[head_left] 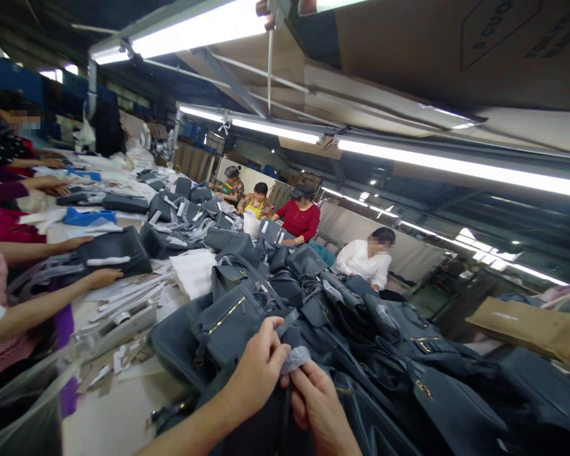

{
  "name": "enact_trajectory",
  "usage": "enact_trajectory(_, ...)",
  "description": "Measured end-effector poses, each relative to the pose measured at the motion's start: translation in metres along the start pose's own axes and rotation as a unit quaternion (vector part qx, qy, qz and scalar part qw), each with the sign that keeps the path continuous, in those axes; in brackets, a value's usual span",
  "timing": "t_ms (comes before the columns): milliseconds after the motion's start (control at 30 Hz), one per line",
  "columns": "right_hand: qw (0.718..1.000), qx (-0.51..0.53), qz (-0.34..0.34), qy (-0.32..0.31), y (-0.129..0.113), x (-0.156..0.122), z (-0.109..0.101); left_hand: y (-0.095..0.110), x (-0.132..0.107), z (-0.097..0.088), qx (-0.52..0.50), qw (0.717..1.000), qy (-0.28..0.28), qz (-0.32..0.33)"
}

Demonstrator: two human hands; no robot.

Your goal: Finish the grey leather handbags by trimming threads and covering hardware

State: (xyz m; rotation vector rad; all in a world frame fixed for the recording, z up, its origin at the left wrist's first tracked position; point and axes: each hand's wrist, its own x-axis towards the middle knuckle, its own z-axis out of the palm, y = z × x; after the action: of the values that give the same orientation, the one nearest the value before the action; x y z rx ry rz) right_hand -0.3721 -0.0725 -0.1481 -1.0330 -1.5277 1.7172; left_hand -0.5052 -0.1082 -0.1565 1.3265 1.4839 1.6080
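Left hand [260, 360], right hand [317, 391]: both pinching crinkled wrap [295, 360] amid dark bags [237, 326] | step: likely working the wrap | next: probably calls for steady two-sided grip

I see a crumpled, whitish see-through plastic wrap [296, 359] bunched up against a dark strap [291, 335]; I can't tell whether it goes around it. Just below, I see a dark bag [266, 425], partly hidden, its shape unclear.
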Motion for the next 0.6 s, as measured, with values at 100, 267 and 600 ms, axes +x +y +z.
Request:
enact_trajectory(100,1.000,0.020,0.004,-0.010,0.009,0.005,0.000,0.000,0.015,-0.001,0.014,0.997,-0.062,-0.040)
enact_trajectory(267,0.999,-0.020,0.010,-0.031,0.023,0.001,-0.016,0.009,0.015,0.005,0.170,0.972,0.043,0.156)
enact_trajectory(600,0.989,-0.021,-0.012,-0.148,0.009,-0.034,-0.026,-0.017,-0.053,0.020,0.366,0.827,0.086,0.418)
